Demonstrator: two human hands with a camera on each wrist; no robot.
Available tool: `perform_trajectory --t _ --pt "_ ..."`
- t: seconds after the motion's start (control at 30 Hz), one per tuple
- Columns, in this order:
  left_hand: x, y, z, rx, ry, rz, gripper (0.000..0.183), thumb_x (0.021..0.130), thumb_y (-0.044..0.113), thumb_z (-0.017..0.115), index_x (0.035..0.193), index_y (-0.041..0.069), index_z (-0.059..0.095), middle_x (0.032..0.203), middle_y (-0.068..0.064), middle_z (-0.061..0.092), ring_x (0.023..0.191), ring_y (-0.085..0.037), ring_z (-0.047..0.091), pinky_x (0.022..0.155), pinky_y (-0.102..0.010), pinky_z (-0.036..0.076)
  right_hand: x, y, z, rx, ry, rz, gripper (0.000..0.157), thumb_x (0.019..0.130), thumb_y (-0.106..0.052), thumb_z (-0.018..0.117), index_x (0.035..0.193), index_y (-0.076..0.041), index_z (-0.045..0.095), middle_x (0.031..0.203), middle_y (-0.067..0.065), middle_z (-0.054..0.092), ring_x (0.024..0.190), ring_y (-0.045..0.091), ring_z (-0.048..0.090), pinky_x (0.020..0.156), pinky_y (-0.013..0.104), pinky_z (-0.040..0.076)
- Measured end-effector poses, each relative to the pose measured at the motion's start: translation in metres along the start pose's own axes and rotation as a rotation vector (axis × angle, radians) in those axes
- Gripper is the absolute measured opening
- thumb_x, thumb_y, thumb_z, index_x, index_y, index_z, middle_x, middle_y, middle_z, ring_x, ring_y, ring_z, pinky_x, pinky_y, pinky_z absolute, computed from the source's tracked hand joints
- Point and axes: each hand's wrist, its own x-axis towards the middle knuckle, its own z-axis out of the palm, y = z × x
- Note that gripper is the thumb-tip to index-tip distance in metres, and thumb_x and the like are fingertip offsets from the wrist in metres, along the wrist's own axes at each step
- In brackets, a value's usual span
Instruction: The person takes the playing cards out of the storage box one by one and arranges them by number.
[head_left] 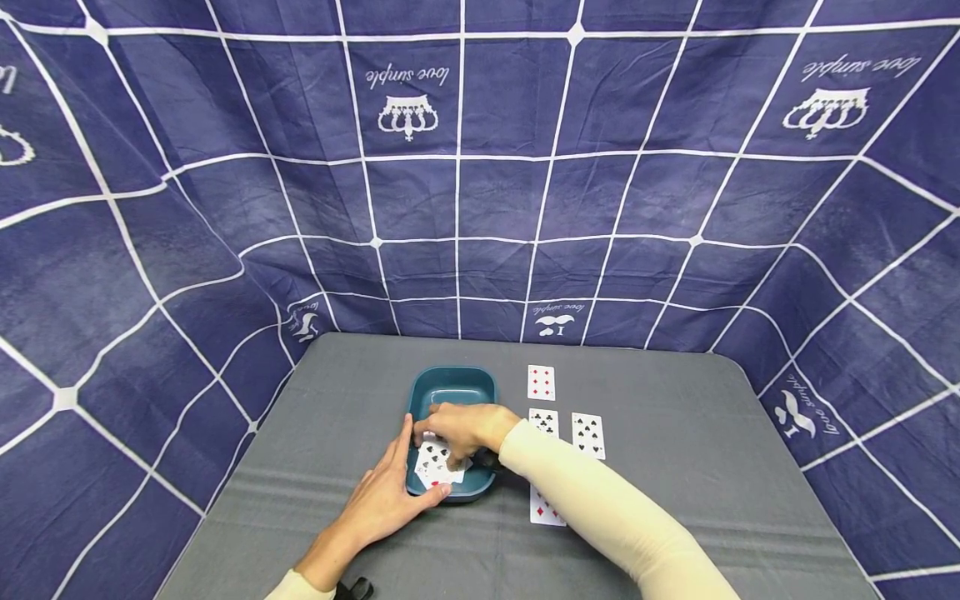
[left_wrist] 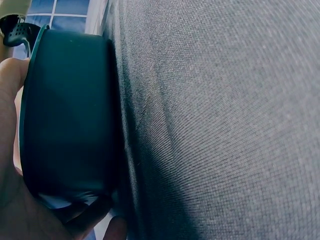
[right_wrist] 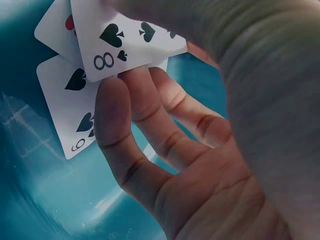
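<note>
A deep teal plastic bin (head_left: 453, 372) stands on the table, with several playing cards inside. My left hand (head_left: 381, 497) holds its near left corner, thumb over the near rim and fingers along the left wall. In the left wrist view the bin's outer wall (left_wrist: 70, 110) fills the space beside that hand. Reaching into the bin, my right hand (head_left: 465, 427) pinches an eight of spades (right_wrist: 107, 47) between thumb and fingers. Under it lie another spade card (right_wrist: 65, 105) and a card with a red pip (right_wrist: 55, 30), partly covered.
To the bin's right lie a six of diamonds (head_left: 541, 382), a clubs card (head_left: 543, 420), a spades card (head_left: 588, 435) and a diamonds card (head_left: 546, 510) partly under the right sleeve (head_left: 607, 500). A blue gridded cloth (head_left: 495, 200) encloses the grey table (head_left: 675, 433).
</note>
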Motion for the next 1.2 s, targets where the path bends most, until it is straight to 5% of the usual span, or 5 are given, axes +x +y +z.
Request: perform_trajectory --t 0.37,0.67,0.9,1.03,1.2 --pt "0.000 0.000 0.001 0.019 0.018 0.011 0.139 0.093 0.078 0.085 0.190 0.020 0.004 0.186 -0.020 0.044 0.152 -0.048 0.066 0.117 -0.082 0.048 -0.013 0.012 -0.011 0.155 0.034 -0.077 0.054 0.098 -0.011 0.096 0.144 -0.028 0.073 0.090 -0.006 0.074 0.078 0.001 0.065 0.074 0.017 0.054" --pt "0.000 -0.001 0.001 0.026 0.021 0.011 0.138 0.093 0.079 0.084 0.190 0.019 0.005 0.186 -0.020 0.043 0.153 -0.047 0.065 0.116 -0.081 0.049 -0.027 0.024 -0.014 0.237 0.126 -0.095 0.046 0.108 -0.009 0.083 0.150 -0.025 0.070 0.101 -0.007 0.080 0.082 0.002 0.072 0.075 0.017 0.056" --pt "0.002 0.000 0.002 0.025 0.018 0.010 0.139 0.093 0.077 0.086 0.190 0.018 0.006 0.185 -0.020 0.046 0.148 -0.046 0.068 0.113 -0.078 0.051 -0.043 0.031 -0.015 0.476 0.171 -0.099 0.045 0.116 0.001 0.067 0.158 -0.016 0.064 0.112 0.011 0.075 0.069 0.036 0.084 0.057 0.024 0.063" --pt "0.002 0.000 0.002 0.027 0.014 0.007 0.140 0.092 0.078 0.085 0.190 0.018 0.005 0.185 -0.019 0.046 0.147 -0.046 0.069 0.114 -0.080 0.050 -0.053 0.033 -0.016 0.495 0.207 -0.088 0.049 0.116 0.004 0.064 0.161 -0.014 0.061 0.128 0.016 0.071 0.075 0.036 0.085 0.063 0.025 0.066" --pt "0.002 0.000 0.002 0.030 0.015 0.003 0.140 0.092 0.079 0.085 0.190 0.019 0.005 0.184 -0.019 0.046 0.146 -0.047 0.070 0.116 -0.081 0.049 -0.063 0.036 -0.018 0.388 0.277 -0.059 0.064 0.109 -0.004 0.079 0.167 -0.019 0.057 0.150 0.010 0.073 0.108 0.018 0.078 0.090 0.030 0.068"
